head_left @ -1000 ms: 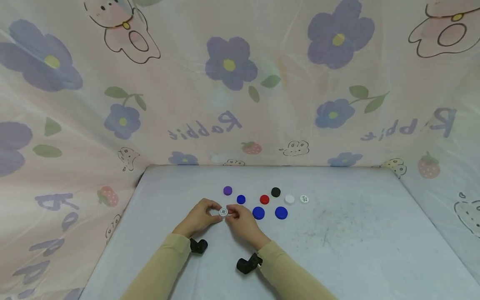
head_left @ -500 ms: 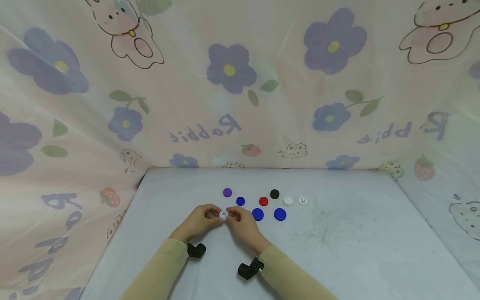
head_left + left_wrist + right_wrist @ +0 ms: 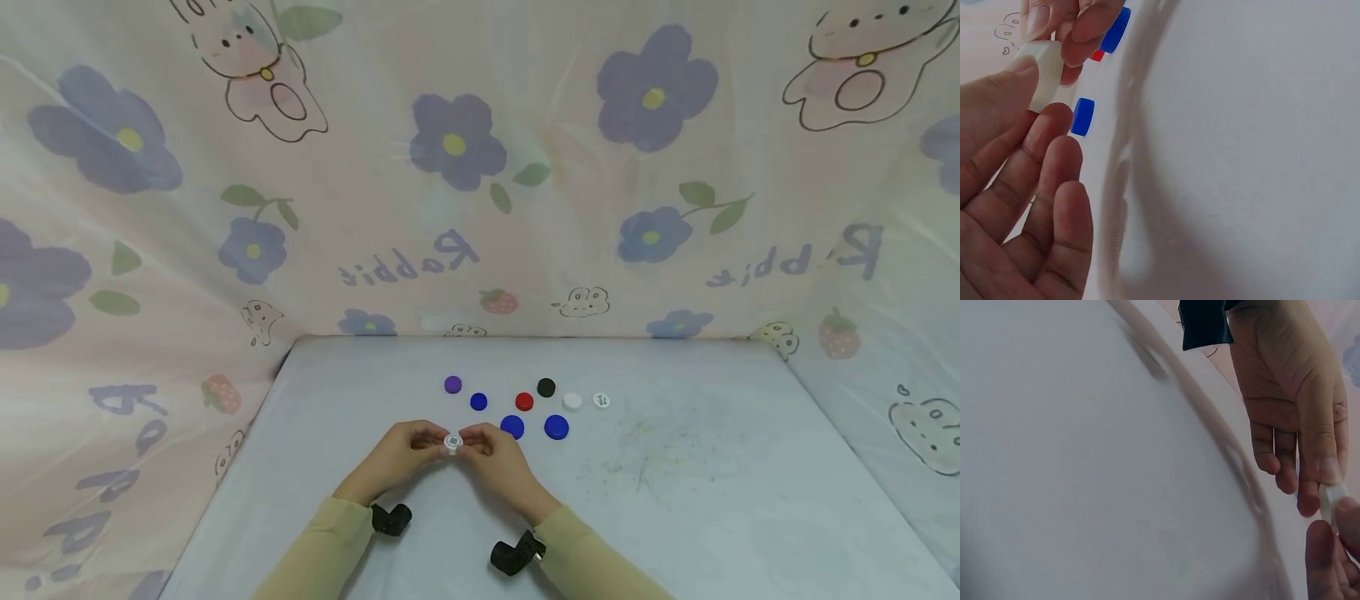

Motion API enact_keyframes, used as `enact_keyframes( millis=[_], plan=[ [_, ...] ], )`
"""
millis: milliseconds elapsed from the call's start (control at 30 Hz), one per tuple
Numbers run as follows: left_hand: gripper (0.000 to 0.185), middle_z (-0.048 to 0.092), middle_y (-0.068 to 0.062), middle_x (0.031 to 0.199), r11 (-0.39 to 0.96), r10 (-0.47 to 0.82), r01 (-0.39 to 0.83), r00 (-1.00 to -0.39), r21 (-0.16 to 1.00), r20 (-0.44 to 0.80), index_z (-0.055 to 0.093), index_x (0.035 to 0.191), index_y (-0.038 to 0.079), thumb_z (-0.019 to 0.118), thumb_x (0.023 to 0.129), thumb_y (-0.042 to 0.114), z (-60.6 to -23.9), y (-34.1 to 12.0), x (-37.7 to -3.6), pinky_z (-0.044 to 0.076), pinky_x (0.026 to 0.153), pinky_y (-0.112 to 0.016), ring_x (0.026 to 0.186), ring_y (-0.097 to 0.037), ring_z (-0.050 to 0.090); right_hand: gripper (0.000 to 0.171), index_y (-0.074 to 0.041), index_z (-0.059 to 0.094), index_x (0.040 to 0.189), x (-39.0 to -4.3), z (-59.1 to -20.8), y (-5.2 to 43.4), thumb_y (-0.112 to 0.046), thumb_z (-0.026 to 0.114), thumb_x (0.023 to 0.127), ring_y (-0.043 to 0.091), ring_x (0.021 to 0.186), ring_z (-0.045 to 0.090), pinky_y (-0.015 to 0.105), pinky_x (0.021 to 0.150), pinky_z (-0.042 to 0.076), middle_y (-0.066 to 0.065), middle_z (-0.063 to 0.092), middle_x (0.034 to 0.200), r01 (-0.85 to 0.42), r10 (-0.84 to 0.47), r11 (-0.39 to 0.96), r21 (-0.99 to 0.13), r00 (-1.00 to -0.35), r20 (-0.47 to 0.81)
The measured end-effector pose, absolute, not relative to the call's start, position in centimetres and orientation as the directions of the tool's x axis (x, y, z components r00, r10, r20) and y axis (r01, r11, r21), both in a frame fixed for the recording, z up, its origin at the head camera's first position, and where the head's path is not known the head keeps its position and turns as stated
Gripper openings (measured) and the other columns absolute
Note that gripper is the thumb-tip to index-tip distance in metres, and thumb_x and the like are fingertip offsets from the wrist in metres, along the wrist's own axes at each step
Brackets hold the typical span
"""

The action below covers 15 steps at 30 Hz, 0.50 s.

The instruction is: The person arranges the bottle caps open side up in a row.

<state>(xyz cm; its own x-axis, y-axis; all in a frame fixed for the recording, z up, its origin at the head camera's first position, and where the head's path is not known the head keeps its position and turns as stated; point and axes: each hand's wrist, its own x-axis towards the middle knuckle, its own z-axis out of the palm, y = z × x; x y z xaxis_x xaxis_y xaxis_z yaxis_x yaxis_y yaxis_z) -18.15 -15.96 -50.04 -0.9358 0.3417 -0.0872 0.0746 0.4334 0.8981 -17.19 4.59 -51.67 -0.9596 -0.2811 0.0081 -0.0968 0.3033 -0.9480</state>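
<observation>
A small white bottle cap [image 3: 453, 442] is held above the table between both hands, with a ringed pattern on its upper face in the head view. My left hand [image 3: 397, 458] pinches it from the left with thumb and index finger. From the right, my right hand [image 3: 501, 462] grips the same cap with its thumb and fingers. In the left wrist view, the cap [image 3: 1050, 70] shows its pale side wall, partly covered by fingertips. Only a sliver of the cap [image 3: 1330, 499] shows in the right wrist view, near the right edge.
Beyond the hands lie a purple cap [image 3: 453, 384], a small blue cap [image 3: 478, 402], a red cap [image 3: 524, 402], a black cap [image 3: 546, 387], a white cap [image 3: 572, 402], a patterned white cap [image 3: 602, 401] and two larger blue caps, one at right [image 3: 557, 427]. Patterned curtains [image 3: 450, 250] surround the white table.
Both hands have drawn slightly toward the person, bringing the white cap with them. The view has tilted a little; the caps on the table lie as before.
</observation>
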Motion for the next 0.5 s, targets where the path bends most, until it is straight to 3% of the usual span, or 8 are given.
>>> enact_keyframes(
  millis=[500],
  plan=[
    [0.024, 0.069, 0.0, 0.1, 0.403, 0.322, 0.058, -0.943, 0.913, -0.082, 0.069, 0.11, 0.015, 0.073, 0.088, 0.025, -49.15, -15.48, -17.48, 0.052, 0.076, -0.03, 0.09, -0.016, 0.064, 0.025, -0.012, 0.064, 0.112, -17.07, -51.37, 5.22, -0.023, 0.07, 0.091, 0.014, 0.088, 0.065, 0.024, 0.076, 0.053, -0.003, 0.067, 0.098, -0.064, -0.324, 0.217, -0.974, -0.946, -0.01]
  ],
)
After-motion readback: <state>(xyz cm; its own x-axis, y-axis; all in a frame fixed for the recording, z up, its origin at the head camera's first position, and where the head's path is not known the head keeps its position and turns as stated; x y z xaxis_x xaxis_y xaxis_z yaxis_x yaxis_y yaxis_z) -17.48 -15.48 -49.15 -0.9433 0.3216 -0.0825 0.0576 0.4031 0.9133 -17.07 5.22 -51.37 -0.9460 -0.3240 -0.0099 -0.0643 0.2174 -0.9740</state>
